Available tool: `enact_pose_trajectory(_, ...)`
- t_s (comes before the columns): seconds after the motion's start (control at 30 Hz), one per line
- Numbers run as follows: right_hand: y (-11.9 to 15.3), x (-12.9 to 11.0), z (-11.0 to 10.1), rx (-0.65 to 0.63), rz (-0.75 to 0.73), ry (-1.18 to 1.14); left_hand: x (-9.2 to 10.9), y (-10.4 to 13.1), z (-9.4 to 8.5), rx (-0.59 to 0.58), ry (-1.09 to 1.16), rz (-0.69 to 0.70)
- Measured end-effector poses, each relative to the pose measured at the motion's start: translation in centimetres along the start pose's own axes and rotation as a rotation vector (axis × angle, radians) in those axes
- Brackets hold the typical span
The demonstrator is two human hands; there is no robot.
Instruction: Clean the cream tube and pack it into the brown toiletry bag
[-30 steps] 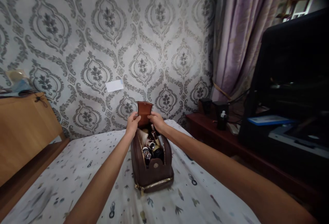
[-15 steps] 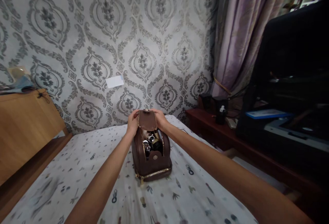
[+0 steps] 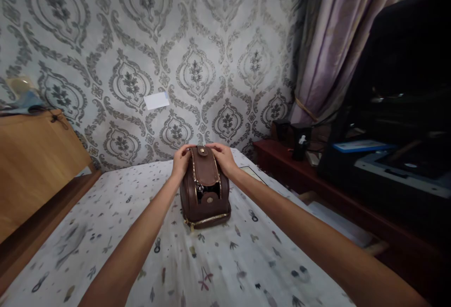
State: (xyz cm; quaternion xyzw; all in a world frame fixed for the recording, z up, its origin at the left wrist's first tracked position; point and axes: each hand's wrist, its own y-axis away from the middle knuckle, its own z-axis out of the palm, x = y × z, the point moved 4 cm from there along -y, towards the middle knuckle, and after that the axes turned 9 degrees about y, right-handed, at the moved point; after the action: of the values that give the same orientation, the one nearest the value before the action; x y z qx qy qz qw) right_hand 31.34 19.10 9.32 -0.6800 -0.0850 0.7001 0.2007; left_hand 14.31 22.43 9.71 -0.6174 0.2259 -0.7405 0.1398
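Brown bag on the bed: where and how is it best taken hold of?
Probably by both side walls, low down, from left and right at once. The bag sits base-down on the bed with broad sides, while the gap below the flap is open, so a top grip looks less secure.

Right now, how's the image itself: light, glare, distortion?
Head view: dim overall, the large black object at right nearly losing its detail in shadow; head view: small glints along the gold-toned metal zip of the brown leather bag; head view: apparent wide-angle stretch, the bare forearms widening toward the lower corners.
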Motion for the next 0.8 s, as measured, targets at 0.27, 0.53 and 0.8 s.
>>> enact_pose_trajectory(0.27, 1.6, 0.2, -0.3, 0.017, 0.014, 0.002, 1.4, 2.3, 0.1, 0.001, 0.034, -0.021)
enact_pose_trajectory(0.53, 3.3, 0.0, -0.4, 0.031, -0.009, 0.01, 3.9, 5.9, 1.2, -0.164, 0.135, -0.074)
enact_pose_trajectory(0.8, 5.5, -0.4, -0.6, 0.054, -0.094, 0.047, 3.8, 7.3, 1.3, -0.187, 0.148, -0.131)
